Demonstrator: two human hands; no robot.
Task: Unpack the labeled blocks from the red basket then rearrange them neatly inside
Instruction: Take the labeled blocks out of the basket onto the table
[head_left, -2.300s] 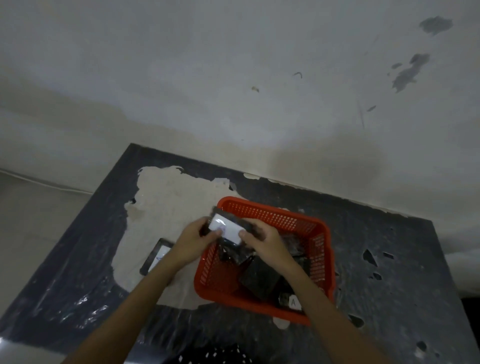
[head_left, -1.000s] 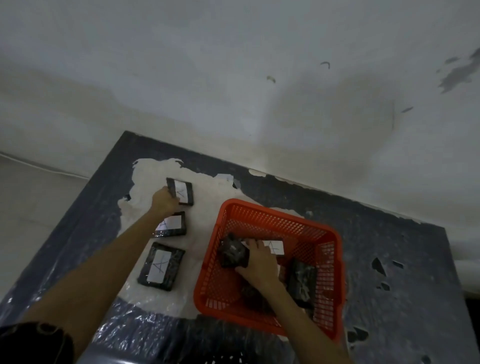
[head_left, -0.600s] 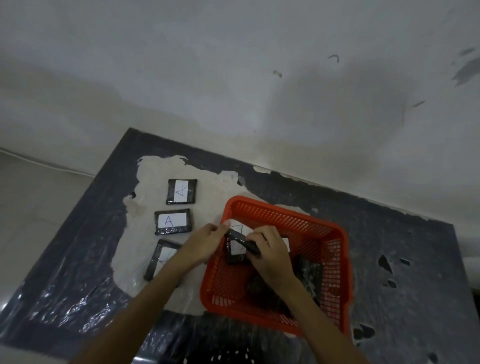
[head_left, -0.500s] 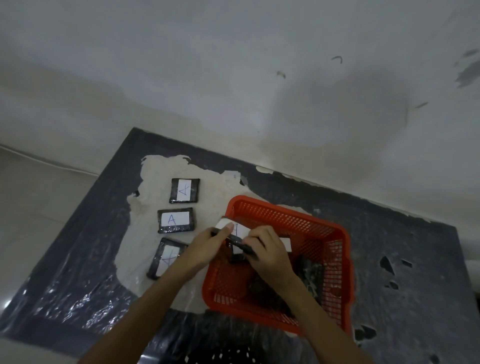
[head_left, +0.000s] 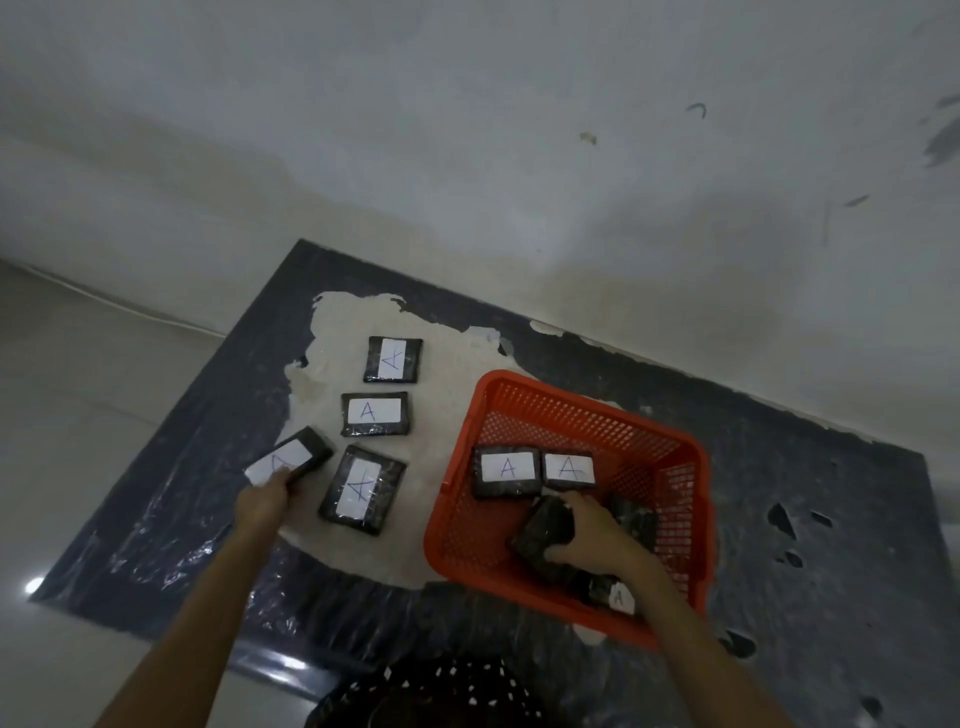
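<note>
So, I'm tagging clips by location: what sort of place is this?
Probably a plain indoor room: a stained bare wall, a worn table with peeling dark covering, and a red basket of labeled blocks.

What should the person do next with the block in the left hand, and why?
Probably lower it flat beside the others. The left hand holds a labeled block tilted over the table, next to three blocks already lying there, while the right hand already grips another in the red basket.

Our left hand now carries a fourth labeled block out beside the table row, while our right hand grips another dark block in the red basket.
</note>
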